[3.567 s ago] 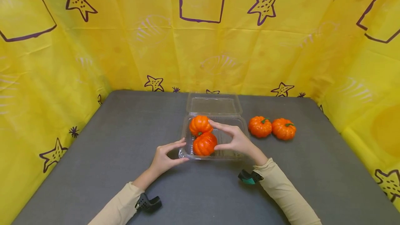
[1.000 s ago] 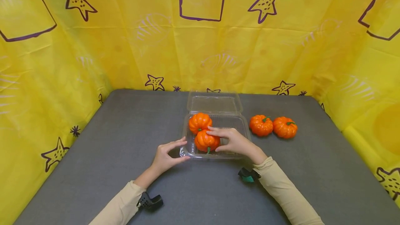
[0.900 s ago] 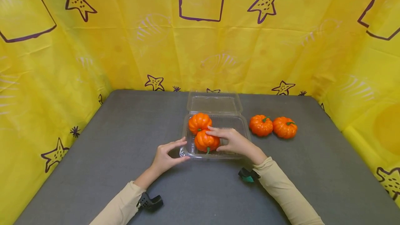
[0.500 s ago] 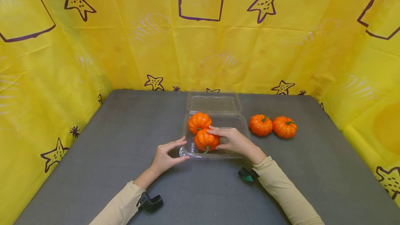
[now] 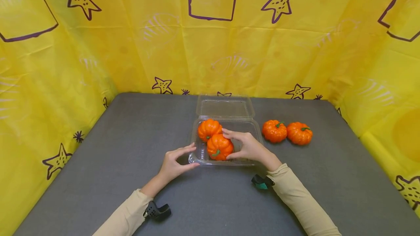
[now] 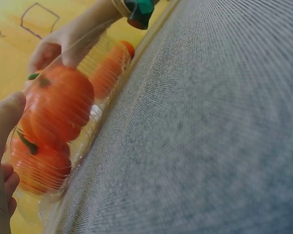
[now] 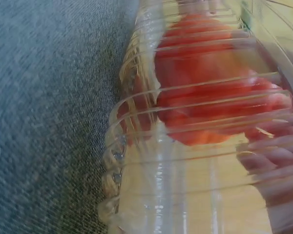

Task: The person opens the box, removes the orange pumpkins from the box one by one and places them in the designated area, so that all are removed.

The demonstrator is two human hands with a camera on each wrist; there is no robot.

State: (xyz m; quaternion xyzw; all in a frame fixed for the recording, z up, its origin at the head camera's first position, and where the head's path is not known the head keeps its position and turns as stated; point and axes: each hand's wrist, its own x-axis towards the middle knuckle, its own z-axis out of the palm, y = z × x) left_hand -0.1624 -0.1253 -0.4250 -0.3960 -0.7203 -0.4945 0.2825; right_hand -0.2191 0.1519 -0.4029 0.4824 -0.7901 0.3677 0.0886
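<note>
A clear hinged plastic container [image 5: 244, 128] lies open on the table with two small orange pumpkins inside its left half. My left hand [image 5: 173, 164] grips the front left corner, thumb along the front rim and fingers at the left side. The front pumpkin [image 5: 219, 146] is held from its right side by my right hand [image 5: 248, 146], fingers behind and thumb in front; its green stem points toward the front left. Touching it from behind is the rear pumpkin [image 5: 209, 129]. In the right wrist view, an orange pumpkin [image 7: 200, 83] shows through the ribbed clear wall.
Two more orange pumpkins, the nearer one [image 5: 274, 131] and its neighbour [image 5: 300, 133], sit side by side right of the container. The container's lid [image 5: 225, 106] lies back behind it. A yellow patterned cloth [image 5: 210, 54] surrounds the grey table [image 5: 147, 126].
The front pumpkin has turned under my right hand, its stem swinging from the front toward the left, and it has shifted slightly right. My left hand stays at the corner.
</note>
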